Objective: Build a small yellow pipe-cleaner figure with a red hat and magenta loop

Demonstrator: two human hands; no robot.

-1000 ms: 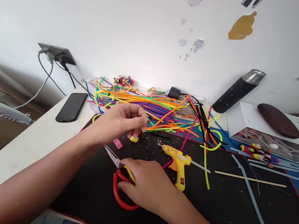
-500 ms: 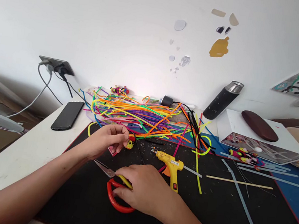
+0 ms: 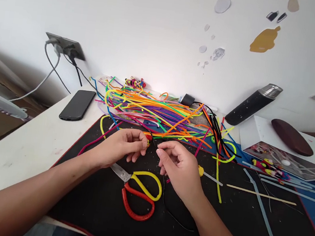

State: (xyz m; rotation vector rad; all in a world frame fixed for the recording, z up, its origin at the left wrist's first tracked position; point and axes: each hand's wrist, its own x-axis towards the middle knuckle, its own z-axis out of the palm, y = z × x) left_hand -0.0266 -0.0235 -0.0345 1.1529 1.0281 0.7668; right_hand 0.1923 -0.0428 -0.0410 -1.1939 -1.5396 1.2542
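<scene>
Red-yellow piece (image 3: 149,139) is partly hidden; black strand (image 3: 154,141) beside it.

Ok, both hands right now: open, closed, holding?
Left hand: curled; can't tell if it's holding anything.
Right hand: curled, near a pinch; can't tell if holding.

The bare left forearm (image 3: 42,186) extends from the lower left, the right forearm (image 3: 218,230) from the lower right. The left hand (image 3: 127,145) and right hand (image 3: 179,170) are near each other, not touching, with fingers bent and thumbs close to index fingers.
</scene>
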